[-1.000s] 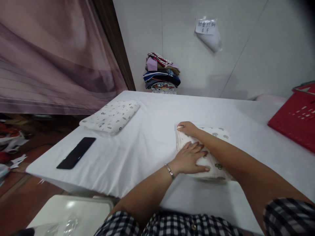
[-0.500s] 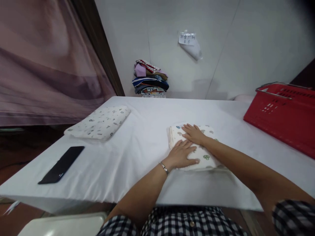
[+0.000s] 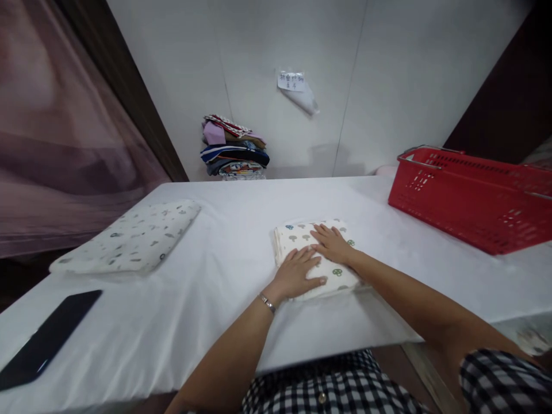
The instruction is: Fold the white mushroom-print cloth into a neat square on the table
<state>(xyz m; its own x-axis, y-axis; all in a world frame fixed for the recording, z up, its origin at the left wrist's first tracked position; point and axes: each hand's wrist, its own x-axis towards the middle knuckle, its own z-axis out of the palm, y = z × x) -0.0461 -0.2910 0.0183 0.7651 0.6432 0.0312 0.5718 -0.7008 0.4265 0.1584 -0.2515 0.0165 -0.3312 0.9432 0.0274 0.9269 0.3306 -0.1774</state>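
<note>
A folded white cloth (image 3: 297, 233) printed with small grey, green and blue motifs lies on the white-covered table (image 3: 233, 230) in front of me. My left hand (image 3: 297, 273) rests flat on its near left part, fingers stretched out, with a metal bracelet at the wrist. Flat on the cloth's middle right lies my right hand (image 3: 333, 244), its fingers pointing up and left. The two hands are close together, both pressing on the top layer. Parts of the print are hidden beneath them.
Another folded patterned cloth (image 3: 133, 238) lies at the table's left, with a black flat object (image 3: 52, 336) nearer me. At the right stands a red plastic basket (image 3: 466, 201). Against the wall is a stack of folded fabrics (image 3: 235, 149), and a paper note (image 3: 293, 83) hangs above.
The view has turned to the right, so everything appears shifted left and more of the red basket shows. My right hand has slid slightly over the cloth; both hands remain flat on it.
</note>
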